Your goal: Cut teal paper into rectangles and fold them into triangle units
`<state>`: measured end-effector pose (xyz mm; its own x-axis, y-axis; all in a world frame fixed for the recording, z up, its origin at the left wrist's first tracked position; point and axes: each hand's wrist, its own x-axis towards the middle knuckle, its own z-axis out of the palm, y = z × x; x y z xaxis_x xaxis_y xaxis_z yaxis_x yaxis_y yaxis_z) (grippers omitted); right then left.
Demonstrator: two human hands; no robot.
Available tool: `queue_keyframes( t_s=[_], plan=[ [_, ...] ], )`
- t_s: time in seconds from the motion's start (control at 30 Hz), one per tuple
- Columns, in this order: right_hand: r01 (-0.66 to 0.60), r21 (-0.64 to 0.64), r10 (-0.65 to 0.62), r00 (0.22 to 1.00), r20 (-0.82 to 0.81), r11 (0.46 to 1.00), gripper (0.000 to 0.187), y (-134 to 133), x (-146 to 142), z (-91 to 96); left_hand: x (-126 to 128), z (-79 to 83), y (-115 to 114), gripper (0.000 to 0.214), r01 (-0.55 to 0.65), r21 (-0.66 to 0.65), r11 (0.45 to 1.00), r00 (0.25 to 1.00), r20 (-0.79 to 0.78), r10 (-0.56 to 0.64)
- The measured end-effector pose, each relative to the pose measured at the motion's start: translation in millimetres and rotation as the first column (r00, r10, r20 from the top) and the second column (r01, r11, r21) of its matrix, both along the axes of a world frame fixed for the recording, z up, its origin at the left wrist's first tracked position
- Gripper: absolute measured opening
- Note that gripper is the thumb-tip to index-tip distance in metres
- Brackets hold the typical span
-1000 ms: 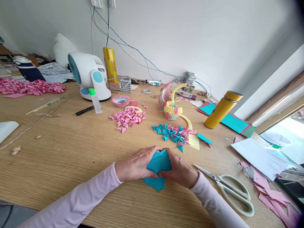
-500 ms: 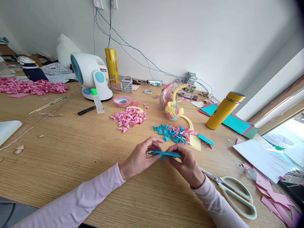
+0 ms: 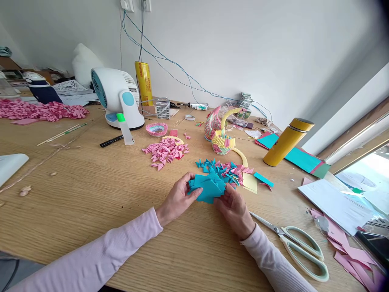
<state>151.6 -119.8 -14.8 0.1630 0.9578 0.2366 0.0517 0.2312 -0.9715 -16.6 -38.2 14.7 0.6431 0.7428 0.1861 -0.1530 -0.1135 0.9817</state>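
Observation:
A small stack of teal paper pieces (image 3: 208,187) is held between both hands just above the wooden desk (image 3: 91,194). My left hand (image 3: 178,198) pinches the stack's left edge with thumb and fingers. My right hand (image 3: 234,209) grips its lower right side. Both arms wear pale pink sleeves. Just beyond the hands lies a heap of folded teal and pink paper triangles (image 3: 223,170).
Green-handled scissors (image 3: 298,245) lie to the right of my right hand. Further back are a pile of pink triangles (image 3: 165,151), a paper swan model (image 3: 219,129), a yellow flask (image 3: 287,142), a white desk fan (image 3: 117,97) and a black marker (image 3: 111,141). Pink paper scraps (image 3: 349,247) lie at the right edge.
The teal stack was pressed on the desk a second ago. It was then lifted edge-on and is now tilted with its face toward me, a little farther from me.

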Motion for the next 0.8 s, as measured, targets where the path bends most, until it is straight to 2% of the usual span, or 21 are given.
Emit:
queue_keyframes(
  t_s=[0.1,0.23,0.37,0.47,0.57,0.67,0.8],
  plan=[
    [0.001,0.030,-0.002,0.999,0.054,1.000,0.023,0.3,0.4,2.5,0.2,-2.1,-0.2,0.030,0.003,0.045,0.999,0.999,-0.050,-0.001],
    [0.035,0.025,-0.036,0.998,0.042,0.999,0.039,-4.5,0.1,11.0,0.9,-4.6,-1.5,0.033,-0.009,0.132,0.991,0.998,-0.068,0.018],
    [0.003,-0.040,-0.002,1.000,0.023,0.999,0.048,-13.4,-0.9,21.9,1.1,-8.1,-2.9,0.037,0.045,0.190,0.981,0.997,-0.077,-0.031],
    [0.003,-0.055,-0.001,0.999,0.039,0.998,0.048,-17.0,-1.3,23.7,1.0,-10.8,-4.1,0.044,0.096,0.212,0.973,0.992,-0.102,-0.076],
    [0.024,-0.051,-0.023,1.000,0.017,0.998,0.040,-16.9,-4.0,21.1,1.6,-12.5,-5.0,0.047,0.133,0.231,0.964,0.986,-0.126,-0.106],
    [0.078,-0.058,-0.074,0.995,0.070,0.995,0.036,-15.8,-9.4,20.1,2.6,-12.9,-5.8,0.045,0.112,0.271,0.956,0.985,-0.159,-0.070],
    [0.218,-0.004,-0.214,0.965,0.154,0.976,0.035,-15.9,-16.2,23.1,5.0,-11.7,-7.8,0.048,0.093,0.291,0.952,0.982,-0.185,-0.039]
  ],
)
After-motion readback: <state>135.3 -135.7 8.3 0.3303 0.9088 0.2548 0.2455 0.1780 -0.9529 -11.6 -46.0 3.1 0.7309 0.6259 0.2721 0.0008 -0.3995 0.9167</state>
